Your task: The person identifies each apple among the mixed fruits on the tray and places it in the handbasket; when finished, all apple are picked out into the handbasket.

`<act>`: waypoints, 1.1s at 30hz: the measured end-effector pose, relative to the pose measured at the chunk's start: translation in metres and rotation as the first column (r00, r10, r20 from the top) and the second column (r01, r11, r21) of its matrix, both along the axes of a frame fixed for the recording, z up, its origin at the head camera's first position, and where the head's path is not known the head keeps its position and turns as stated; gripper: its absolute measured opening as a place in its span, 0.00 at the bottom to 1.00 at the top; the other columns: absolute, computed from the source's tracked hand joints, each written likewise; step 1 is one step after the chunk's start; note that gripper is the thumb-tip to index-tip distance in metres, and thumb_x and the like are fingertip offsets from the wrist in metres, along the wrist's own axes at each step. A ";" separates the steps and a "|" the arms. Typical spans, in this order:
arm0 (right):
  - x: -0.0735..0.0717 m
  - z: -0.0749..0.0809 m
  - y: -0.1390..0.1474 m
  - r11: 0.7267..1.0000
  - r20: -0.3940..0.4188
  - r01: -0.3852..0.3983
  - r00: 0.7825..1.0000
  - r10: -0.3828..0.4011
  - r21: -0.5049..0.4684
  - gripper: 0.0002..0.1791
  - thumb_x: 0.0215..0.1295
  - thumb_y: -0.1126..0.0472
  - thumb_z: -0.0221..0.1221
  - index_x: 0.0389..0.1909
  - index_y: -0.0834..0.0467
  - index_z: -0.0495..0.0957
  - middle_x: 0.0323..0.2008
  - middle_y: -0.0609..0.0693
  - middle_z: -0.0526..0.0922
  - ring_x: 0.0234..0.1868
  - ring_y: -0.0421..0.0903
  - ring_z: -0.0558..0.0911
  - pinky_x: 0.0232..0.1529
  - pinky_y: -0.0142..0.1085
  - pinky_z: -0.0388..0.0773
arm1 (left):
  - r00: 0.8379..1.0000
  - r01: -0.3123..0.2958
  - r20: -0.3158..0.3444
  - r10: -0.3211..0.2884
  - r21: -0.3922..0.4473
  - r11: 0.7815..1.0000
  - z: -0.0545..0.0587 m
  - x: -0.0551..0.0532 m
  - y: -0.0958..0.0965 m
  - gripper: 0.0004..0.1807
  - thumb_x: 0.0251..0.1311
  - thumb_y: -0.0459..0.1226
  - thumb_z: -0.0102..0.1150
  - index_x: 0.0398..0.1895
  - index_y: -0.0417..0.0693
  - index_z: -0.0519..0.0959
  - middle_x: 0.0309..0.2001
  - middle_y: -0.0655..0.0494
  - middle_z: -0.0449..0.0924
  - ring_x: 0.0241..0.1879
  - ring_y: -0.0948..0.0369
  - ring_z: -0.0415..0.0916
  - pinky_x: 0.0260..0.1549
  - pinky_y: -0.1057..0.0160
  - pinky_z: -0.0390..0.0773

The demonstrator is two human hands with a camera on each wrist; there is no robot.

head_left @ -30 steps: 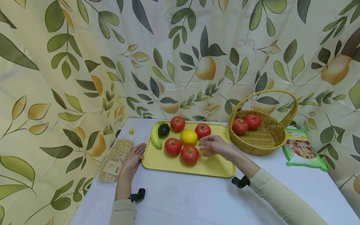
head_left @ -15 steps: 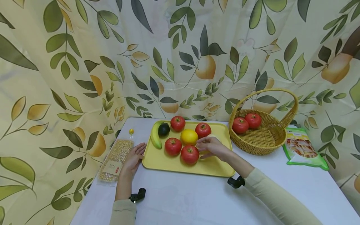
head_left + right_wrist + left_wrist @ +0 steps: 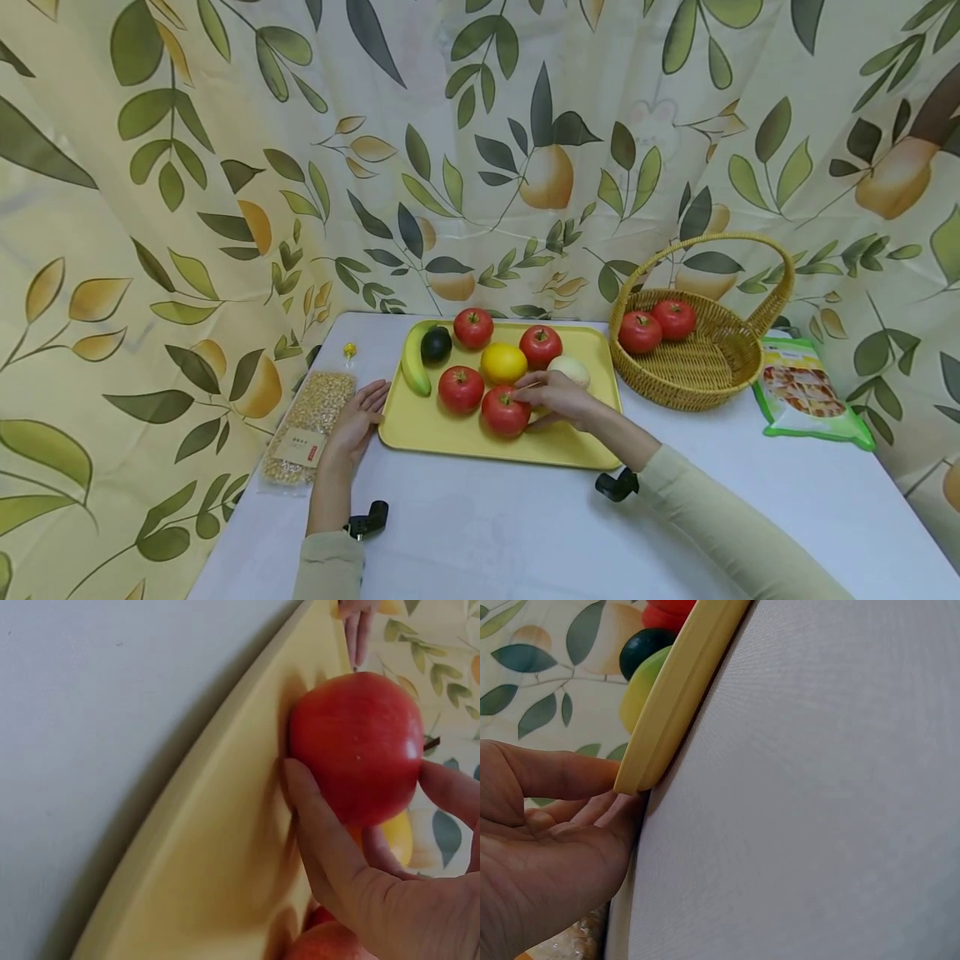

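My right hand point(image 3: 561, 398) is at the front red apple point(image 3: 501, 415) on the yellow tray point(image 3: 442, 435). In the right wrist view its fingers and thumb curve round the apple point(image 3: 356, 742), stem showing at one side. My left hand point(image 3: 356, 423) rests against the tray's left edge, fingers relaxed; the left wrist view has a digit touching the tray rim point(image 3: 656, 742). Also on the tray are several more red apples point(image 3: 461, 390), a lemon point(image 3: 503, 364), a banana point(image 3: 414, 362), a dark avocado point(image 3: 436, 343) and a pale round item point(image 3: 570, 368) partly behind my right hand.
A wicker basket point(image 3: 697, 396) with a tall handle holds two red apples point(image 3: 640, 332) at right. Beside it lies a green-edged packet point(image 3: 813, 396). At left are a bag of kernels point(image 3: 322, 400) and a small yellow lollipop point(image 3: 349, 351). A patterned curtain point(image 3: 480, 167) hangs behind.
My right hand has moved left, from beside the front apple onto it, uncovering the pale round item behind. The left hand stays at the tray's edge.
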State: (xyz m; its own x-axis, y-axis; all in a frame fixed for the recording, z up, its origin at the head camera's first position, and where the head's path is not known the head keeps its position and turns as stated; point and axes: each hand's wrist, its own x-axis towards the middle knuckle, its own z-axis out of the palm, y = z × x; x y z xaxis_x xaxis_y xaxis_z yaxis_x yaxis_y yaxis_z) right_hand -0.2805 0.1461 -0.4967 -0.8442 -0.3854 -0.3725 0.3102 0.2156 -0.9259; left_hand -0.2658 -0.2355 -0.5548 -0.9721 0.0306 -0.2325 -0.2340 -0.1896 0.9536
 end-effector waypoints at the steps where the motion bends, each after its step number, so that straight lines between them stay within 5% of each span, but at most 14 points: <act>1: 0.000 -0.001 -0.001 1.000 0.004 0.003 1.000 -0.003 0.001 0.24 0.73 0.59 0.63 0.63 0.69 0.73 0.56 0.59 0.77 0.47 0.51 0.77 0.51 0.59 0.85 | 1.000 -0.001 0.001 0.001 0.001 1.000 0.000 0.000 0.000 0.42 0.59 0.11 0.36 0.80 0.34 0.55 0.80 0.38 0.56 0.80 0.47 0.53 0.78 0.51 0.56; 15: 0.001 -0.006 -0.006 0.996 0.022 0.088 0.996 -0.088 -0.019 0.28 0.70 0.59 0.67 0.63 0.69 0.71 0.44 0.56 0.74 0.43 0.50 0.73 0.46 0.58 0.87 | 1.000 -0.019 0.014 0.019 0.001 1.000 0.002 -0.001 0.001 0.43 0.57 0.11 0.36 0.80 0.35 0.56 0.79 0.38 0.58 0.80 0.48 0.54 0.78 0.52 0.56; 33: 0.009 0.007 0.002 0.995 0.011 0.087 0.996 -0.087 -0.040 0.27 0.69 0.59 0.66 0.65 0.67 0.72 0.60 0.63 0.79 0.51 0.55 0.84 0.47 0.57 0.86 | 1.000 -0.019 0.024 0.019 -0.013 1.000 0.002 0.000 0.002 0.42 0.60 0.12 0.37 0.80 0.37 0.57 0.80 0.40 0.58 0.80 0.49 0.55 0.78 0.52 0.57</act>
State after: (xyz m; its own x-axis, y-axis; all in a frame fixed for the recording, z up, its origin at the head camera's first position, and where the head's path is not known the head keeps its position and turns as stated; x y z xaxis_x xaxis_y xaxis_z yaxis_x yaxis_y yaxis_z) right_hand -0.2717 0.1477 -0.4893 -0.8719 -0.3256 -0.3658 0.3344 0.1500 -0.9304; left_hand -0.2657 -0.2333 -0.5526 -0.9665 0.0087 -0.2564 -0.2537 -0.1821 0.9500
